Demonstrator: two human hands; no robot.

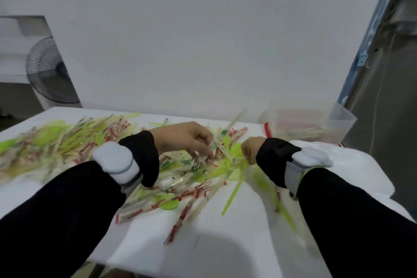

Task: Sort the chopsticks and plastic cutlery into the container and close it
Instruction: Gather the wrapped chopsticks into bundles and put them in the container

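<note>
A wide, blurred pile of wrapped chopsticks and green plastic cutlery [67,142] covers the white table [225,244]. My left hand [187,140] reaches into the middle of the pile, its fingers curled down onto wrapped chopsticks [203,160]. My right hand [250,149] is closed around a bunch of green plastic cutlery [234,156] just to the right of the left hand. A clear plastic container [304,126] stands at the table's far right with some chopsticks and cutlery inside. Both wrists wear white bands.
A red strip [268,130] lies beside the container. A white sheet or lid [352,165] lies on the table's right side. A standing fan [49,72] is behind the table's left corner. A wall runs behind, a metal door frame at right.
</note>
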